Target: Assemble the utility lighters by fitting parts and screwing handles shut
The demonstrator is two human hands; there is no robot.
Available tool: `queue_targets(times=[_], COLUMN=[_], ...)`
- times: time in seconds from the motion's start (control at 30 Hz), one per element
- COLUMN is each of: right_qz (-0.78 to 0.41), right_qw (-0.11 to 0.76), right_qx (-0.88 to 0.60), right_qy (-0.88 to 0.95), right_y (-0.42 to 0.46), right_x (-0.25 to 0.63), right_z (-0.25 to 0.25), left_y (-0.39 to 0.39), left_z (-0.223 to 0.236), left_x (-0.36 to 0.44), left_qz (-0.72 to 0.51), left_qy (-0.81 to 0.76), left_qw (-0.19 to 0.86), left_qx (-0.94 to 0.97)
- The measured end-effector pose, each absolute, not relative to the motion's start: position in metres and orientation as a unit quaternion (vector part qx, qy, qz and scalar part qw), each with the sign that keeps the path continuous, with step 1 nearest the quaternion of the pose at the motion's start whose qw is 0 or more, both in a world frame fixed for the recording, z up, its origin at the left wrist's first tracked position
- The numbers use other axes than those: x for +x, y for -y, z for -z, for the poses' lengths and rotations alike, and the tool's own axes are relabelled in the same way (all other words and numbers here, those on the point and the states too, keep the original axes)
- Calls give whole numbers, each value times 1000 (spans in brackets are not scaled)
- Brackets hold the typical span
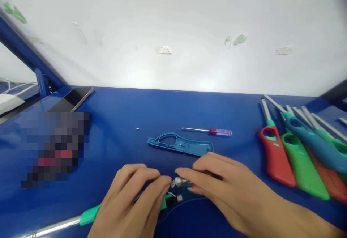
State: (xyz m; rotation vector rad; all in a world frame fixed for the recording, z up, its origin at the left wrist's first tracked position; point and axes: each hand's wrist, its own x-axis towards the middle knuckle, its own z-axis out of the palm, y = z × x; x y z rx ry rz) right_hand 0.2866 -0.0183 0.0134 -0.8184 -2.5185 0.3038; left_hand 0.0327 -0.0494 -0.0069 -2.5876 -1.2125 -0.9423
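Note:
My right hand (219,183) pinches a small clear fuel tank with a metal valve (178,181) at its end. My left hand (132,194) is closed over the opened gas lighter, its fingertips close to the valve and a thin white tube. The lighter's metal barrel (56,226) and green collar (90,215) stick out to the left of that hand. Under both hands lies the lower blue shell half (187,202), mostly hidden. Just beyond my right fingers the other blue shell half (193,147) rests with its inner side up.
A small screwdriver (217,132) with a purple and red handle lies behind the shell. Left of it is a tiny screw (137,128). Several gas lighters, including a red one (278,158), are piled at the right. A phone (73,98) and a blurred-out item (58,147) occupy the left.

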Motion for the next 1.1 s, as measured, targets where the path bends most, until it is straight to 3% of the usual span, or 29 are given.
queue_targets(times=[0.33, 0.6, 1.1], right_qz=[-154, -110, -84], right_qw=[228, 239, 233], right_qx=[-288, -307, -318], right_qy=[917, 915, 915], right_y=[16, 18, 25], right_x=[289, 288, 288], right_z=[-11, -17, -22], left_y=[51, 48, 50], left_z=[13, 2, 2], left_x=[33, 38, 40], left_qz=[312, 328, 363], left_qy=[405, 433, 410], left_qw=[42, 86, 67], left_qx=[-859, -835, -834])
